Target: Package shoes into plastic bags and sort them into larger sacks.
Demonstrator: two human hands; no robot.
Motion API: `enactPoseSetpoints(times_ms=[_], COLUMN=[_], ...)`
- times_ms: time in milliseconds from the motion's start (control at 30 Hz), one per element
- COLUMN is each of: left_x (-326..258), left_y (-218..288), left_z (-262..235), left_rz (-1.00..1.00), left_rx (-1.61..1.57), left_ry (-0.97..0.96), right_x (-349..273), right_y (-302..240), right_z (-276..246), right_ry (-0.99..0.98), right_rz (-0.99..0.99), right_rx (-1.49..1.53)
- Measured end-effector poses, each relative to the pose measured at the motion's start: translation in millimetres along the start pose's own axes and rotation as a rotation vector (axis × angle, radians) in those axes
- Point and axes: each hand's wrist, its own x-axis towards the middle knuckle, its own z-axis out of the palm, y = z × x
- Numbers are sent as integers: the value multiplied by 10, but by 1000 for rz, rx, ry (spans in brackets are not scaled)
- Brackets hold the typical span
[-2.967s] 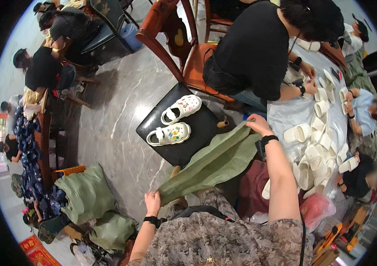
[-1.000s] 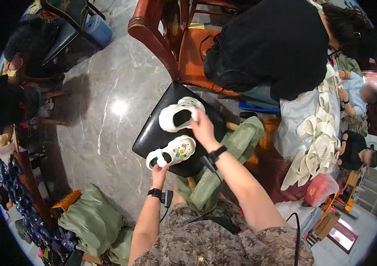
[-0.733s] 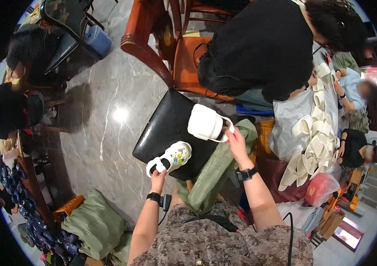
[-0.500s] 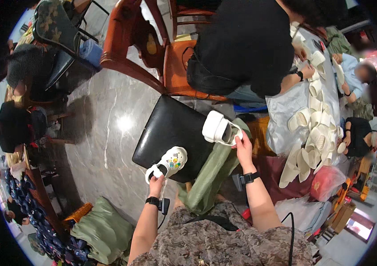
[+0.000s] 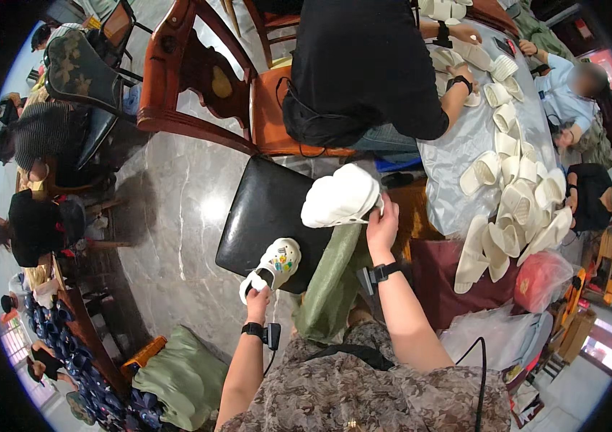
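My left hand (image 5: pixel 257 304) grips the heel end of a white clog (image 5: pixel 281 257) with colourful charms on its upper. This clog's toe points away from me over the near edge of a black padded seat (image 5: pixel 259 198). Higher and further right, my right hand (image 5: pixel 382 232) has its fingers closed on the heel end of a second white clog (image 5: pixel 340 196). That one is held above the seat with a plain white surface showing, its opening turned out of sight. Olive-green cloth (image 5: pixel 329 291) hangs down between my two arms.
On the right, a table with plastic sheeting (image 5: pixel 444 198) bears many cream slippers (image 5: pixel 511 209). A person in black (image 5: pixel 353 68) sits ahead beside a wooden chair (image 5: pixel 201 79). A green sack (image 5: pixel 183 378) lies at lower left; a red bag (image 5: pixel 540 279) is at right.
The clog in my right hand has moved left and turned over, so its opening no longer shows. My left hand has barely shifted. The person ahead now reaches further along the table.
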Motion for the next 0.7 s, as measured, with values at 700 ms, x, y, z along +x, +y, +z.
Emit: enactPoseSetpoints(times_ms=[700], left_x=[-190], left_y=[-324], left_z=[-29], left_rz=[41], left_rx=[-49], left_ry=[27], right_x=[-160], right_y=[339], right_z=[342], right_ry=[-408], right_rz=[-115], right_rx=[-218])
